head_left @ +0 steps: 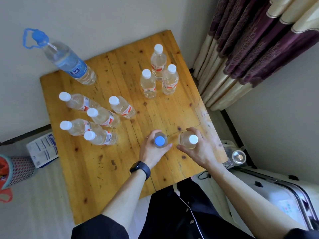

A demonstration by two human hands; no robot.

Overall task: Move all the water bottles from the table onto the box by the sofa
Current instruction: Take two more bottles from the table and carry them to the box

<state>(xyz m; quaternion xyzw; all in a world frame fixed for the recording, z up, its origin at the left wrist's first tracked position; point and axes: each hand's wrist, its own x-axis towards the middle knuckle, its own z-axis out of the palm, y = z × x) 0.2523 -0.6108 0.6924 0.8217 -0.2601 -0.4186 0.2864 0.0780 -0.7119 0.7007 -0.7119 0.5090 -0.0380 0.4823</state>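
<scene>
On the wooden table (pixel 96 169) my left hand (pixel 151 150) grips a blue-capped bottle (pixel 159 140) standing upright near the front middle. Beside it my right hand (pixel 198 149) grips a white-capped bottle (pixel 189 140). Several white-capped bottles (pixel 101 116) stand grouped at the table's left. Three more white-capped bottles (pixel 158 73) stand at the back right. A large bottle with a blue handle cap (pixel 69 62) stands at the back left corner. The box by the sofa is not clearly in view.
Purple and cream curtains (pixel 250 49) hang at the right. A white suitcase (pixel 284 195) lies at the lower right, with a clear lidded container (pixel 239 156) beside the table edge. A white carton (pixel 43 149) and a patterned basket (pixel 19 168) sit on the floor at left.
</scene>
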